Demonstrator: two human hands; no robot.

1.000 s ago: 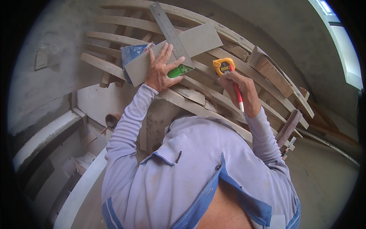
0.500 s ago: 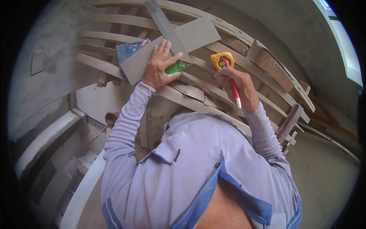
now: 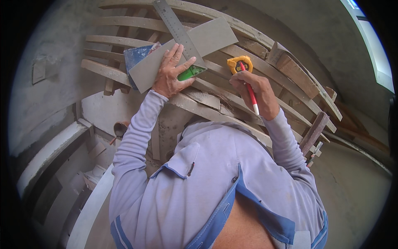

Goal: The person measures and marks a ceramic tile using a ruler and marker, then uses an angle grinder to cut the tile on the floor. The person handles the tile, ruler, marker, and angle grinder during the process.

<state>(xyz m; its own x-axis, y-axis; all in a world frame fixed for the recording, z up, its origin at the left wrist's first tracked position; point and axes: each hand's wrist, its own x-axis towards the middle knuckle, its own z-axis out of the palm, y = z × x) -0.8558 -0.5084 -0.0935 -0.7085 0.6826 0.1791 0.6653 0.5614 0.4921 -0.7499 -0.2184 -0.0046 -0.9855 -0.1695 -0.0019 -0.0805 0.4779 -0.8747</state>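
My left hand (image 3: 166,74) lies flat with fingers spread on a long grey tile (image 3: 213,35), its thumb reaching over the green handle (image 3: 187,74) of a try square. The square's steel blade (image 3: 176,29) slants across the tile toward the far side. In my closed right hand (image 3: 261,93) is a red and white pen (image 3: 251,96), its white end toward me. Just beyond those fingers is a yellow tape measure (image 3: 234,62), partly crossed by the pen; whether the fingertips touch it I cannot tell.
Wooden slats (image 3: 105,70) form a rack under the tile. A blue piece (image 3: 134,58) sits partly beneath the tile's left end. Wood blocks (image 3: 296,74) lie at the right, near an upright dark wood piece (image 3: 314,133). A wall box (image 3: 39,70) is at far left.
The pen and right hand have shifted slightly left, and the tape measure looks turned a little. The left hand keeps its place on the tile and square.
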